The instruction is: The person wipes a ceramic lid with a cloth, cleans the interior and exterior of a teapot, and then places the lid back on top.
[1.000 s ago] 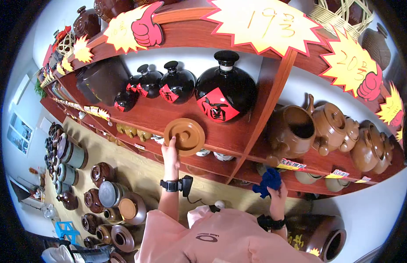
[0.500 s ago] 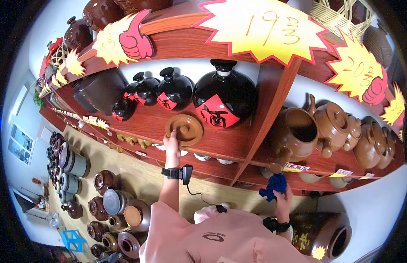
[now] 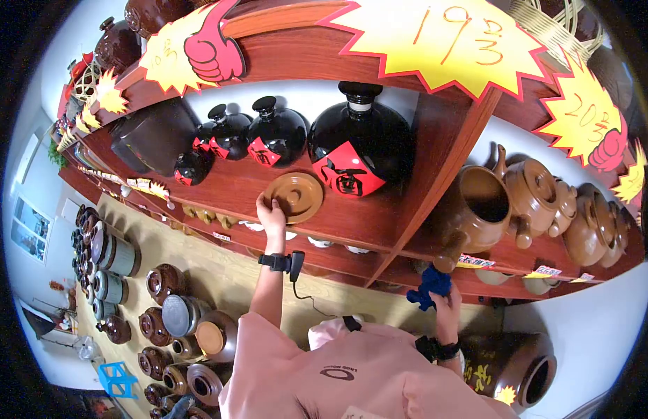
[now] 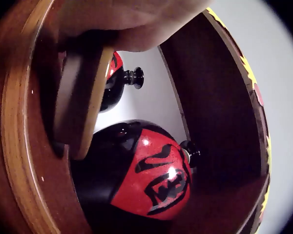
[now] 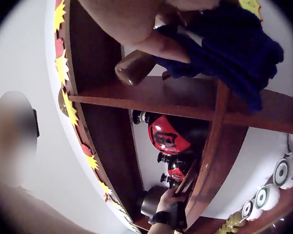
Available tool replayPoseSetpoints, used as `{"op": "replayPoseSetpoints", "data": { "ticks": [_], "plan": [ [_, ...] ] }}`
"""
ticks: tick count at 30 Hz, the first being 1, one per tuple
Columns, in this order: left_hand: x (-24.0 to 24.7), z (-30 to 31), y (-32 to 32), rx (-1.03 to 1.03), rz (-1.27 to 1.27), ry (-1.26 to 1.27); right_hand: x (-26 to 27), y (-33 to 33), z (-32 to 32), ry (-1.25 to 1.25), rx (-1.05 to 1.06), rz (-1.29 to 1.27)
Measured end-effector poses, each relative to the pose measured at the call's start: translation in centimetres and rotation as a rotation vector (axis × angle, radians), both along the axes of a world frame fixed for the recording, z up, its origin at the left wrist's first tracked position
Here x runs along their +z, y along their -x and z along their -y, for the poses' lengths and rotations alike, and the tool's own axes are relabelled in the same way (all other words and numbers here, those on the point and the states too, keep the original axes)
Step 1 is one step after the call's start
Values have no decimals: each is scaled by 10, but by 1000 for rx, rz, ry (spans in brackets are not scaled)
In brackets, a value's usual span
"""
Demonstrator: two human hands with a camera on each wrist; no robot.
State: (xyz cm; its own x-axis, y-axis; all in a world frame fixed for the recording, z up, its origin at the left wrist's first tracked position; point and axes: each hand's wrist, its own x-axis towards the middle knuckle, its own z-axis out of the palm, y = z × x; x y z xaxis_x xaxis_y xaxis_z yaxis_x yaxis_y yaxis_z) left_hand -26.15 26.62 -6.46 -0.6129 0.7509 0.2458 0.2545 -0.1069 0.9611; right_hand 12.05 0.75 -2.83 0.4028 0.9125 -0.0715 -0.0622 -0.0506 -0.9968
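My left hand (image 3: 273,220) grips a round brown pottery lid (image 3: 304,202) with a raised knob at its middle. Fingers lie on the lid's near left side, close to the knob. The lid is low over the red-brown shelf board (image 3: 359,227), in front of black wine bottles with red labels (image 3: 350,170). Seen edge-on in the left wrist view, the lid (image 4: 80,97) stands beside a big black bottle (image 4: 158,180). In my right hand (image 3: 446,314) is a bunched dark blue cloth (image 3: 430,288), pinched below the shelf edge near a brown pot (image 3: 470,209).
Lidded brown pots (image 3: 537,192) fill the compartment right of the upright divider (image 3: 435,167). Starburst price signs (image 3: 449,42) hang along the upper shelf edge. Several jars (image 3: 215,339) stand on the floor at left, and a large dark jar (image 3: 505,370) lies by my right side.
My left hand has carried the lid inward from the shelf's front edge, closer to the black bottles. The right hand keeps the blue cloth at nearly the same spot.
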Motion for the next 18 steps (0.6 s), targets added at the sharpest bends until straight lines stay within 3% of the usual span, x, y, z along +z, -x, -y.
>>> {"op": "replayPoseSetpoints", "data": {
  "ticks": [3,13,18],
  "plan": [
    [-15,-8,6,9,-42,1,5,-2,1,-10,71,-18],
    [-8,-8,1,63,-411,31,16,0,17,-19,-44,-53],
    [-10,-12,4,67,-361,-19,4,-7,29,-50,-168,-155]
  ]
}}
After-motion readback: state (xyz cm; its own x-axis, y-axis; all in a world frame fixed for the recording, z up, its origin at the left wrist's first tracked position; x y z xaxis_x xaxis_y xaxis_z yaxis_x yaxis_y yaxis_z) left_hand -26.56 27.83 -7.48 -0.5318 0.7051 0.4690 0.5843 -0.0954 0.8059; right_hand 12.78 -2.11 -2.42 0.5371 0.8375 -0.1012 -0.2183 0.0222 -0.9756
